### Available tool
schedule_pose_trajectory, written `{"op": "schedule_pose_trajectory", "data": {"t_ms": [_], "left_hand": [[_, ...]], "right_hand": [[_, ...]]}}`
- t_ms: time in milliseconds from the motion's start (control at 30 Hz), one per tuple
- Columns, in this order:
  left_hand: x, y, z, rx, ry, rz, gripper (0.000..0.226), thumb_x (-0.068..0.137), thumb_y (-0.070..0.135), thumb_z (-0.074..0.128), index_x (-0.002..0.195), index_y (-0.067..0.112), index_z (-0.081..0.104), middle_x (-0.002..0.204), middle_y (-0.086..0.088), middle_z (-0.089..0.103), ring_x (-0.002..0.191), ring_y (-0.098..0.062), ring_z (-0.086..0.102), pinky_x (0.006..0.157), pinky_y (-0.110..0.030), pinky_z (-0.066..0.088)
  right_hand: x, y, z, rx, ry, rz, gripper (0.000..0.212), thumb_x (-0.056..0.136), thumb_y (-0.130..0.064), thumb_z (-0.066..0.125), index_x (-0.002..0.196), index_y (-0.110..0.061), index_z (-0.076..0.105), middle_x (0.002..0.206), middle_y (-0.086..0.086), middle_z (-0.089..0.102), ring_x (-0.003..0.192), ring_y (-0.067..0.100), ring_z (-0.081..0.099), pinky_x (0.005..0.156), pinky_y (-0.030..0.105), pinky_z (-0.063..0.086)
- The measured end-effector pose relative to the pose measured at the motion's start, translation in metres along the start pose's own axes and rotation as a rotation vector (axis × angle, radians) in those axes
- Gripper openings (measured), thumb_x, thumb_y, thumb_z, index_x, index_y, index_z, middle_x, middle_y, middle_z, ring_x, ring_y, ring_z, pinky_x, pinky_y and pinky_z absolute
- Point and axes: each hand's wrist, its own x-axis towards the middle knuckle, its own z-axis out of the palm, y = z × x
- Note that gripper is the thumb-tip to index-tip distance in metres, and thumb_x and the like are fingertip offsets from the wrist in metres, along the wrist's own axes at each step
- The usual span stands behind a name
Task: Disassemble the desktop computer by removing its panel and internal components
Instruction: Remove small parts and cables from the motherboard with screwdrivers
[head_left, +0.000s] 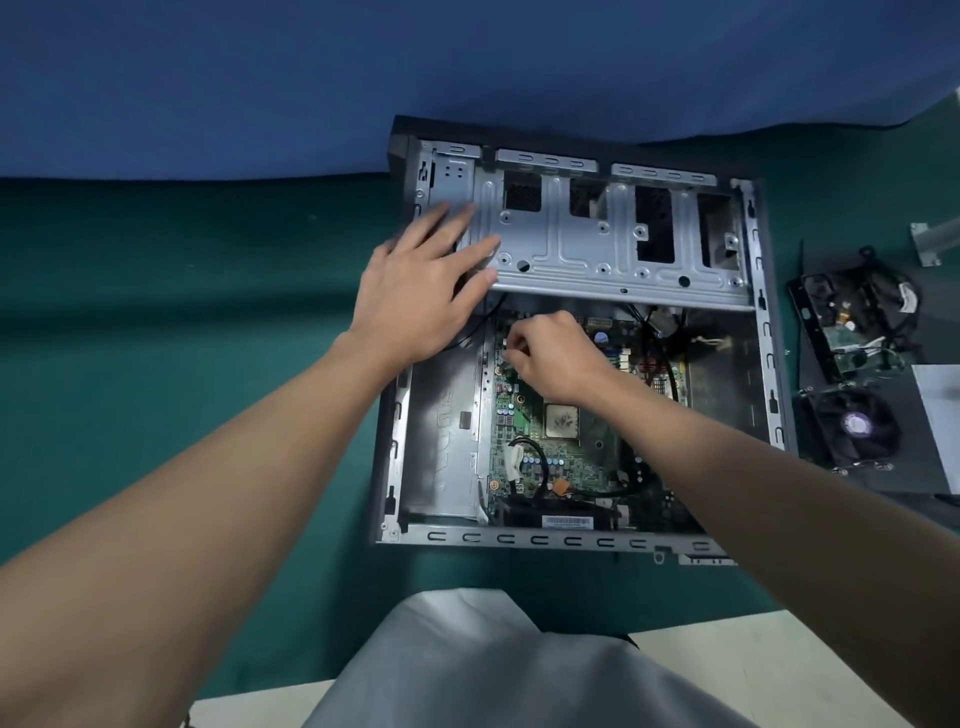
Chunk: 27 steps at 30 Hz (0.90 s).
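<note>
The opened desktop computer case (762, 332) lies flat on a green mat (208, 312), its side panel off and the inside facing up. The left hand (421, 291) rests with straight, spread fingers on the left end of the metal drive cage (587, 249). The right hand (556, 353) reaches inside, fingers curled, pinching a small pale part (508, 347) at the upper left corner of the motherboard (566, 467), above the bare CPU (562, 420). A cooler fan (852, 426) lies just right of the case.

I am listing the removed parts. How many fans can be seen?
1. The fan lies outside the case, to its right. More fans may be hidden inside the case.
</note>
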Motion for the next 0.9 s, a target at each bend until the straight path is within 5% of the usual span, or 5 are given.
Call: {"op": "schedule_pose_trajectory", "data": {"t_ms": [200,400,500,667,900], "left_hand": [[0.001,0.000,0.000,-0.004,-0.007,-0.008,0.045,0.100,0.052,0.031,0.141,0.038,0.045,0.158,0.010,0.025,0.146,-0.013,0.013,0.107,-0.050,0.033],[0.001,0.000,-0.001,-0.008,-0.009,-0.012,0.045,0.100,0.052,0.031,0.141,0.038,0.044,0.158,0.011,0.024,0.146,-0.013,0.013,0.106,-0.049,0.032],[0.001,0.000,0.000,-0.004,-0.006,-0.010,0.045,0.100,0.052,0.032,0.141,0.038,0.045,0.157,0.010,0.025,0.146,-0.013,0.014,0.105,-0.050,0.034],[0.001,0.000,-0.001,-0.008,-0.007,-0.015,0.046,0.100,0.053,0.031,0.141,0.038,0.044,0.158,0.011,0.024,0.146,-0.013,0.013,0.106,-0.051,0.033],[0.001,0.000,0.000,-0.002,-0.013,-0.019,0.046,0.100,0.053,0.031,0.141,0.039,0.043,0.158,0.012,0.023,0.146,-0.012,0.012,0.106,-0.050,0.033]], "right_hand": [[0.003,-0.008,-0.004,-0.066,-0.039,0.026,0.022,0.093,-0.024,0.052,0.090,-0.005,0.063,0.095,0.019,0.061,0.096,0.040,0.057,0.084,0.046,0.051],[0.003,-0.016,-0.003,-0.191,-0.077,0.031,0.026,0.094,-0.017,0.043,0.070,-0.012,0.038,0.085,0.016,0.047,0.091,0.042,0.056,0.070,0.037,0.045],[0.005,-0.021,-0.004,-0.240,-0.107,0.067,0.012,0.091,-0.016,0.043,0.080,-0.012,0.043,0.100,0.017,0.056,0.094,0.040,0.056,0.070,0.038,0.040],[0.015,-0.025,-0.007,-0.228,-0.217,0.125,0.021,0.091,-0.013,0.046,0.071,-0.014,0.038,0.088,0.009,0.044,0.086,0.033,0.050,0.073,0.037,0.042],[0.009,-0.016,-0.015,-0.301,-0.270,-0.050,0.023,0.087,-0.006,0.037,0.066,-0.013,0.040,0.074,0.004,0.035,0.061,0.020,0.040,0.059,0.034,0.035]]}}
